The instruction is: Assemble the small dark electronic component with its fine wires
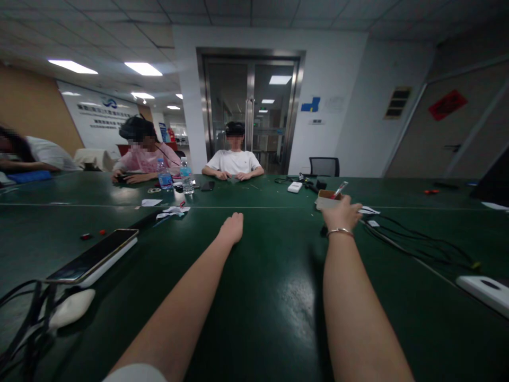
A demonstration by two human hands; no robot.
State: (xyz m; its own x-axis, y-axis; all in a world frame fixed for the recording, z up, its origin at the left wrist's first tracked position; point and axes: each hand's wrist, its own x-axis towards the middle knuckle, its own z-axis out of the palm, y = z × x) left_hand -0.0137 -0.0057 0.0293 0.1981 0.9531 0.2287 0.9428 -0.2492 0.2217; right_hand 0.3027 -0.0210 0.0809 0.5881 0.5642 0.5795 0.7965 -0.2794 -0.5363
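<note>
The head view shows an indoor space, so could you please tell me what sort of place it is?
It is probably an office or meeting room, judging by the large green table, the glass double door and the lettered wall sign.

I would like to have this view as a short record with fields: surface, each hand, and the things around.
Surface: glossy dark green table
Left hand: loosely curled, near the table's middle; contents, if any, hidden
Right hand: at a small open white box with brown inside; grip unclear
At box: slim clear-and-red stick, tilted
Left side: black gold-edged phone on white slab
Right edge: flat white object with dark oval
</note>
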